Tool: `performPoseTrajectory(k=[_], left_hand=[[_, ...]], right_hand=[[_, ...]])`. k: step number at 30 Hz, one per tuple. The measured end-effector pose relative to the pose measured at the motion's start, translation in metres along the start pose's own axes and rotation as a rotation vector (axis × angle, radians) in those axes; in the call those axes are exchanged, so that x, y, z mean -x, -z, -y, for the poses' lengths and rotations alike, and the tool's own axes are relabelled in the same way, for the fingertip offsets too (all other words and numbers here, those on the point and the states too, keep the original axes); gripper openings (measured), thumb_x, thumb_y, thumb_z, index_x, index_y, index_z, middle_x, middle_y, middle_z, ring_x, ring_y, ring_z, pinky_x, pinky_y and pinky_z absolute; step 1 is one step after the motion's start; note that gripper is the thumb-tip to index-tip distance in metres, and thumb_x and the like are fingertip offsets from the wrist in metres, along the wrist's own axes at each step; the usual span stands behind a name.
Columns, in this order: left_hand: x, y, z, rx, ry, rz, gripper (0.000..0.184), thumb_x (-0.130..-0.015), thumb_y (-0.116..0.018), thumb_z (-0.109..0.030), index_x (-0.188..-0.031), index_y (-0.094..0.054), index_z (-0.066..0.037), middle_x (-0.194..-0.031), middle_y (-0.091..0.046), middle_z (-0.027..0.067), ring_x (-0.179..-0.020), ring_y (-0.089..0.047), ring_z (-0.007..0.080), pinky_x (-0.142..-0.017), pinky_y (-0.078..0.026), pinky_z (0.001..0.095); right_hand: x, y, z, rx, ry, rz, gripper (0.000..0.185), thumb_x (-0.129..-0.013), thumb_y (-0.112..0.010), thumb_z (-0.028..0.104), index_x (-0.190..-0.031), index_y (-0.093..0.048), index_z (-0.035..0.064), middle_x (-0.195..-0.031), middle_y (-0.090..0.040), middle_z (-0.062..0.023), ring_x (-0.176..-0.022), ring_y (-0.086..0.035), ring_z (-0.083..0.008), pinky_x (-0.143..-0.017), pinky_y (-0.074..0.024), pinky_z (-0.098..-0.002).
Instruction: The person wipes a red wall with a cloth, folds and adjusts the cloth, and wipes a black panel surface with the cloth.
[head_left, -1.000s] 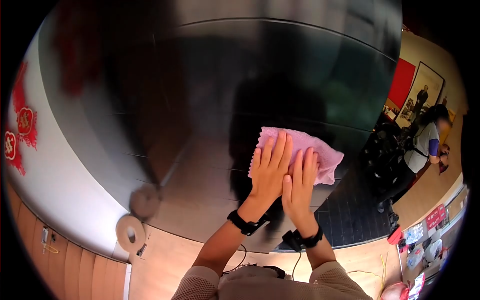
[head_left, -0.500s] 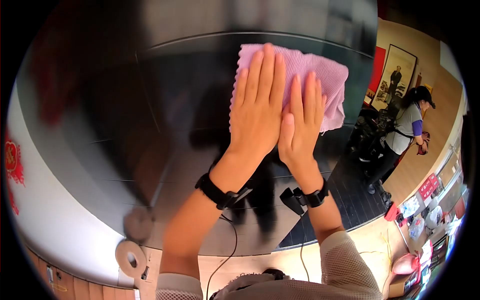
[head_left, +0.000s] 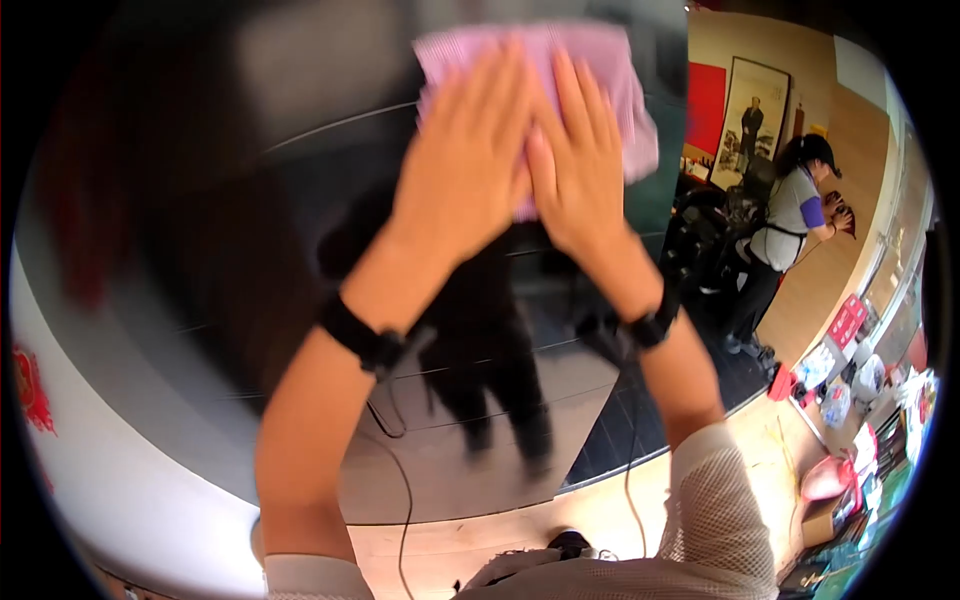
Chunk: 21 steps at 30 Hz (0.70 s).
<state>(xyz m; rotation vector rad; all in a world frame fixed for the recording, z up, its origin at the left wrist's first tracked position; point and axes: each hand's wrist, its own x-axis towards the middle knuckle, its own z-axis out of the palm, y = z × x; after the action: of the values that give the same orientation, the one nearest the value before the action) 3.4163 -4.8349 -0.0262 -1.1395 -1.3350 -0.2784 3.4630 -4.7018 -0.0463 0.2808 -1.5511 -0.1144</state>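
A pink ribbed cloth [head_left: 605, 48] with a wavy edge lies spread against a glossy black wall panel [head_left: 300, 215]. My left hand [head_left: 465, 155] rests flat on its left part, fingers extended and pointing up. Beside it, my right hand [head_left: 580, 165] also presses flat on the cloth, with its fingers stretched out. The two hands touch or nearly touch at the thumbs. Both wrists wear black straps with small devices. Slight motion blur softens the fingers and the cloth.
To the right, another person [head_left: 795, 215] in a cap touches a wooden wall. A framed picture [head_left: 750, 125] hangs behind. Bags and boxes [head_left: 840, 400] crowd the floor at lower right. Thin cables [head_left: 405, 500] hang near my body. A white curved wall [head_left: 130, 480] stands left.
Both hands have slid the cloth higher up the panel, across the seam line. My view has turned slightly right, so the background sits further left. The other person's hands have shifted on the wall.
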Motion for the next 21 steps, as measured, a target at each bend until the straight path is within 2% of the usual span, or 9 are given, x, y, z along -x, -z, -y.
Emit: performPoseTrajectory(k=[1,2,4,7,8,12,15,18,21], left_hand=[[-0.014,-0.007,0.022,-0.072,-0.04,-0.071,0.057,-0.074,-0.054,-0.02,-0.123,-0.039,0.004,-0.131,-0.037,0.018,-0.124,-0.032,0.0303,-0.105,-0.02,0.0408],[-0.029,-0.007,0.041,-0.077,-0.091,-0.03,0.055,-0.081,-0.049,-0.019,-0.127,-0.031,0.006,-0.13,-0.035,0.0207,-0.124,-0.03,0.0338,-0.102,-0.021,0.046],[-0.051,-0.007,0.065,-0.282,-0.09,0.064,0.069,-0.082,-0.046,-0.034,-0.127,-0.023,0.014,-0.134,-0.023,0.0302,-0.129,-0.017,0.0384,-0.106,-0.014,0.0435],[-0.039,-0.027,0.07,-0.116,-0.141,-0.05,0.056,-0.082,-0.048,-0.02,-0.128,-0.029,0.006,-0.131,-0.034,0.0202,-0.124,-0.029,0.0334,-0.101,-0.021,0.0467],[-0.025,-0.046,0.081,-0.145,-0.136,-0.095,0.062,-0.073,-0.055,-0.02,-0.124,-0.035,0.006,-0.131,-0.034,0.0216,-0.124,-0.03,0.0341,-0.104,-0.019,0.0439],[0.025,-0.06,0.036,-0.002,-0.043,0.188,0.072,-0.071,-0.06,-0.029,-0.123,-0.031,0.012,-0.133,-0.025,0.0292,-0.127,-0.021,0.0401,-0.105,-0.015,0.0473],[0.041,-0.073,0.015,0.027,-0.042,0.275,0.077,-0.07,-0.061,-0.035,-0.124,-0.032,0.01,-0.135,-0.023,0.0285,-0.128,-0.019,0.039,-0.105,-0.013,0.0475],[0.024,-0.078,0.02,0.043,-0.091,0.279,0.077,-0.07,-0.061,-0.036,-0.124,-0.032,0.01,-0.135,-0.022,0.0284,-0.128,-0.019,0.0387,-0.105,-0.013,0.0469],[-0.03,-0.093,0.049,-0.011,-0.211,0.127,0.072,-0.073,-0.056,-0.031,-0.126,-0.028,0.01,-0.135,-0.022,0.0279,-0.128,-0.019,0.0385,-0.105,-0.013,0.0465]], right_hand=[[-0.023,-0.017,-0.012,0.016,0.105,-0.102,0.036,-0.084,-0.044,0.019,-0.118,-0.049,0.0084,-0.129,-0.04,-0.0162,-0.118,-0.037,-0.0335,-0.097,-0.0283,-0.0424],[-0.047,-0.031,-0.023,-0.007,0.188,-0.175,0.034,-0.084,-0.045,0.019,-0.115,-0.05,0.0083,-0.123,-0.045,-0.0159,-0.113,-0.04,-0.0327,-0.094,-0.0307,-0.0412],[-0.075,-0.035,-0.026,0.022,0.151,-0.003,0.043,-0.09,-0.033,0.021,-0.124,-0.041,-0.0031,-0.136,-0.024,-0.0229,-0.126,-0.026,-0.0369,-0.105,-0.0177,-0.0431],[-0.062,-0.059,-0.033,-0.141,0.137,-0.047,0.032,-0.083,-0.046,0.019,-0.112,-0.051,0.0059,-0.117,-0.047,-0.0162,-0.109,-0.042,-0.0327,-0.092,-0.032,-0.0407],[-0.058,-0.077,-0.047,-0.026,0.299,-0.13,0.037,-0.083,-0.046,0.02,-0.116,-0.048,0.0037,-0.123,-0.044,-0.0171,-0.114,-0.04,-0.0326,-0.095,-0.0304,-0.0408],[0.012,-0.06,-0.048,0.032,0.2,0.243,0.049,-0.083,-0.047,0.027,-0.126,-0.039,0.0047,-0.136,-0.029,-0.0172,-0.126,-0.028,-0.0307,-0.103,-0.0228,-0.0419],[0.043,-0.05,-0.057,0.057,0.204,0.371,0.052,-0.082,-0.049,0.03,-0.126,-0.038,0.0046,-0.138,-0.027,-0.0177,-0.127,-0.026,-0.0314,-0.103,-0.0223,-0.0427],[0.036,-0.054,-0.074,0.067,0.215,0.313,0.054,-0.081,-0.05,0.031,-0.126,-0.038,0.0039,-0.138,-0.025,-0.0184,-0.127,-0.025,-0.0324,-0.103,-0.0219,-0.0431],[-0.01,-0.062,-0.107,0.131,0.255,0.168,0.053,-0.082,-0.05,0.028,-0.126,-0.037,0.0014,-0.137,-0.025,-0.02,-0.127,-0.025,-0.0345,-0.104,-0.0208,-0.0436]])
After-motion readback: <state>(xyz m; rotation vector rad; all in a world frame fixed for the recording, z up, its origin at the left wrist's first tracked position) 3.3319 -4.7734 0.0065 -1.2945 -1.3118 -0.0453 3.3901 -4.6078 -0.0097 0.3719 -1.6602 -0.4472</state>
